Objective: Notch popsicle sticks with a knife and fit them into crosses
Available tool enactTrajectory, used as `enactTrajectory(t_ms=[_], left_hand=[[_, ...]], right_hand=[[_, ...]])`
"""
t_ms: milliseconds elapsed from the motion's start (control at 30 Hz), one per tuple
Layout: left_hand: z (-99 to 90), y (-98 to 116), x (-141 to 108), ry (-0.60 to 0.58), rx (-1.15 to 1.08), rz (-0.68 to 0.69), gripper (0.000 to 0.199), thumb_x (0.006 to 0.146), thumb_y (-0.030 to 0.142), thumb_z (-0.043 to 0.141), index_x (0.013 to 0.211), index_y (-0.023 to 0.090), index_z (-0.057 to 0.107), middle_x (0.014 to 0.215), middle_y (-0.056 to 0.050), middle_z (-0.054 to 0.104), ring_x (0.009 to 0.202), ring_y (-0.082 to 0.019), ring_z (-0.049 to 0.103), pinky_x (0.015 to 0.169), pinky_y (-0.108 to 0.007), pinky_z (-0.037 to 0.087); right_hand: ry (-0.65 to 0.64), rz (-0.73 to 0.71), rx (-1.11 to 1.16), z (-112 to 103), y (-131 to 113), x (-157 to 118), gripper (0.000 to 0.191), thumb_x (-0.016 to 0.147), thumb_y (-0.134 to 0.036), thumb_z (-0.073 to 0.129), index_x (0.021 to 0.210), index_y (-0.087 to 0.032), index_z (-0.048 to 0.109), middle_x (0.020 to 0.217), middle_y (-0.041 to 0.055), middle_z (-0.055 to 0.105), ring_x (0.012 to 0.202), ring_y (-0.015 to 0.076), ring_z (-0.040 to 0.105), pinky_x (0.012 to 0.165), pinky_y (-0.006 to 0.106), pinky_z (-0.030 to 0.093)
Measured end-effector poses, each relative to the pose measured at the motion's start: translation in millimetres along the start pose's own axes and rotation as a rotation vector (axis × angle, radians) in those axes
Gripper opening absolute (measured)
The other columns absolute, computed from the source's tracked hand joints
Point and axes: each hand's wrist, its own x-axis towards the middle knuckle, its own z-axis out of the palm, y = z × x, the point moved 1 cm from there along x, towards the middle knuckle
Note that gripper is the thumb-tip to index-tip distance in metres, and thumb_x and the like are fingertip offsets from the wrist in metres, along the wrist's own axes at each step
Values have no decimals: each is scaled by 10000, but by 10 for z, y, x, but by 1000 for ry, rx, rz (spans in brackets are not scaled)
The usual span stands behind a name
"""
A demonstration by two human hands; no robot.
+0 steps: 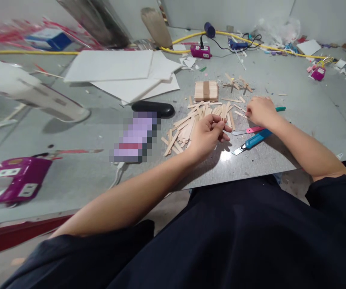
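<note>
Handling of pale, flat wooden sticks (183,130), heaped just beside the half-curled left hand (207,135), appears underway; the right hand (261,110) has fingers bunched, any hold by either cannot be confirmed, and the next move likely calls for a precise fingertip pinch.

Your loose sticks (188,129) were pale tan, the stick bundle (213,92) banded brown; your blade-tipped cutters were blue (257,138) and pink (253,129), your shirt (236,233) blackish navy.

Pale wooden sticks (187,131) — flat, round-ended — lie in a loose, crisscrossed heap on the grey tabletop (308,100).
</note>
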Motion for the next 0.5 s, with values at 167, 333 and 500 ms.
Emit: enactTrajectory(t_ms=[167, 333, 500], left_hand=[[-22, -60, 52, 9, -16, 21, 87, 1087, 100, 657, 1080, 187, 655, 875, -14, 829, 607, -80, 720, 595, -202, 520], [-83, -31, 70, -50, -162, 83, 358, 1001, 226, 815, 1292, 239, 607, 825, 39, 787, 581, -102, 682, 601, -235, 505], [-92, 66, 17, -137, -229, 196, 520, 920, 315, 912, 1317, 271, 580, 793, 56, 774, 547, -101, 601, 595, -266, 450]], right_hand=[[-10, -31, 9, 33, -43, 77, 163, 1028, -169, 726, 1086, -167, 878, 1258, 235, 851, 1288, 462, 741, 1225, 611, 441], [67, -74, 111, -132, -30, -133, 310, 1090, -200, 555, 1221, -177, 835, 1323, 200, 831, 1203, 379, 746, 1111, 524, 478], [52, -192, 386, -240, -66, -382, 191, 1076, -273, 619, 1156, -240, 789, 993, 73, 839, 888, 266, 724, 845, 403, 511]])
